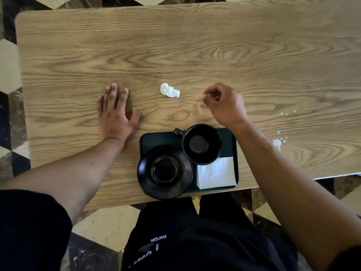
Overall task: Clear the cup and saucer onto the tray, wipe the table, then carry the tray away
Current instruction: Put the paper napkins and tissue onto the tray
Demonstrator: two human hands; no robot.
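A wooden table (pixel 175 45) fills the view from above, with a dark green tray (pixel 232 145) at its near edge, right in front of the person. On the tray, the black saucer (pixel 145 169) overhangs the left rim and the table edge, the empty black cup (pixel 202 143) sits beside it, and a folded white napkin (pixel 216 173) lies in the near right corner. The left hand (pixel 115 112) rests flat on the wood, fingers spread and holding nothing. The right hand (pixel 224 103) hovers curled, fingertips pinched together – whether on a scrap I cannot tell. A crumpled tissue (pixel 169 90) lies between the hands; white crumbs (pixel 277 142) lie well to the right. Risks, as I judge them – the overhanging saucer could tip off when the tray lifts, and the wipe could miss the far crumbs
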